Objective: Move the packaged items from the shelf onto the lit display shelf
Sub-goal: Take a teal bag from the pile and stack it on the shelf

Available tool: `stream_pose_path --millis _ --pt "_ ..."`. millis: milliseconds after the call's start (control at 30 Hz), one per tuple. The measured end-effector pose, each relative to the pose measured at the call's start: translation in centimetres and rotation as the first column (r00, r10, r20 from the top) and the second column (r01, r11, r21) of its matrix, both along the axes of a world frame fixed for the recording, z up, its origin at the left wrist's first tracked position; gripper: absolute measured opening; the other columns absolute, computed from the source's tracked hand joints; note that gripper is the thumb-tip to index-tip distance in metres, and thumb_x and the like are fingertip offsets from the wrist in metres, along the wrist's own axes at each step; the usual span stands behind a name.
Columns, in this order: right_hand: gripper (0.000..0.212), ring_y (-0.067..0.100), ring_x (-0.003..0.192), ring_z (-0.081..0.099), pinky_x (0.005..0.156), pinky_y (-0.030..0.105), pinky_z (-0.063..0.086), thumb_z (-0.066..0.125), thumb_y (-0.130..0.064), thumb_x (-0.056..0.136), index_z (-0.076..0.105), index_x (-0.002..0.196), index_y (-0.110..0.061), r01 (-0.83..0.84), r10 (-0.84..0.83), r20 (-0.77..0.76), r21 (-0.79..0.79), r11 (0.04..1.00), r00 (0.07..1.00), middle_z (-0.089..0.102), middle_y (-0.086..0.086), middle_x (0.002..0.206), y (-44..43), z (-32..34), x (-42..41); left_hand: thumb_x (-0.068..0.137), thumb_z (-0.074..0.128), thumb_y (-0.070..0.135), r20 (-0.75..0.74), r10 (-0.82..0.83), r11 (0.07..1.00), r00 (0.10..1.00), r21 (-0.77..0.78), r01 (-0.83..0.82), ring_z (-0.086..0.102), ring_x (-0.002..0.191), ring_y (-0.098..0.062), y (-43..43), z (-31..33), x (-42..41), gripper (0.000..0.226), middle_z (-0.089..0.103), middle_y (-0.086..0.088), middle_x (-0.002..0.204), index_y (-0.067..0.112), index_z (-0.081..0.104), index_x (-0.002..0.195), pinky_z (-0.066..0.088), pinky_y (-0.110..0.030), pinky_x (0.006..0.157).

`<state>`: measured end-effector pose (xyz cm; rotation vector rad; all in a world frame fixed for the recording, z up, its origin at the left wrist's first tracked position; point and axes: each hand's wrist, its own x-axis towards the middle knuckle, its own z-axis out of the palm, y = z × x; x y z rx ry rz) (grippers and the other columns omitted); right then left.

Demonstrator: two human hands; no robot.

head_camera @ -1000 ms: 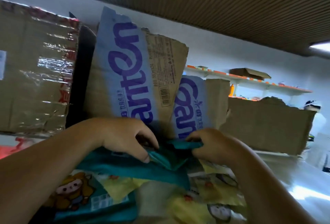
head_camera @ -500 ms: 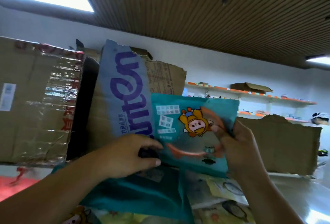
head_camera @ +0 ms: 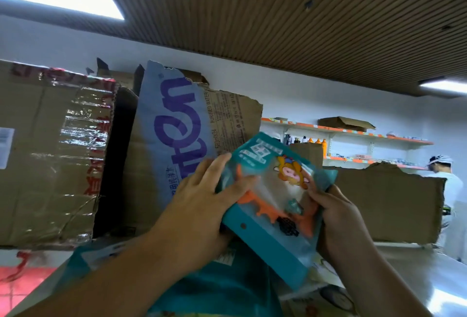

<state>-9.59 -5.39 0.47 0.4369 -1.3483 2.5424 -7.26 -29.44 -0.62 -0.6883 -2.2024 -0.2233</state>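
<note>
Both hands grip a teal packet (head_camera: 275, 198), tilted: left hand (head_camera: 202, 205) on its left edge, right hand (head_camera: 338, 218) on its right, before torn cardboard boxes (head_camera: 182, 145).

Packet (head_camera: 275, 205) between both hands, before torn carton (head_camera: 177, 145); more packets (head_camera: 227, 289) beneath.

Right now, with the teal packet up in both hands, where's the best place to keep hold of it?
Grip the teal packet by its two long side edges, left hand from the left, right hand from the right. It is flat, limp and tilted, so edge holds keep it from folding and spare the clear window.
</note>
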Motion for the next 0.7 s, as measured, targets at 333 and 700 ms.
stream_pose_path --millis 333,700 --pt "0.058 0.039 0.101 0.069 0.088 0.054 0.055 0.074 -0.052 0.079 0.06 0.12 -0.013 -0.011 0.03 -0.077 0.23 0.973 0.997 0.066 0.024 0.123 1.8 0.3 0.2 0.077 0.054 0.022 -0.177 -0.241 0.907 0.954 0.31 0.286 0.062 0.111 0.001 -1.9 0.7 -0.2 0.046 0.065 0.024 0.119 0.038 0.068 0.118 0.051 -0.021 0.093" --pt "0.042 0.014 0.099 0.072 0.075 0.021 0.056 0.075 -0.005 0.072 0.065 0.113 -0.008 0.269 -0.048 -0.412 0.496 0.826 0.91 0.077 -0.001 0.103 2.2 -0.8 -0.4 0.092 0.069 0.041 0.005 -0.527 0.705 0.85 0.56 0.434 0.067 0.103 0.006 -1.0 0.1 -0.8 0.015 0.073 0.027 0.107 0.047 0.073 0.105 0.048 -0.007 0.086"
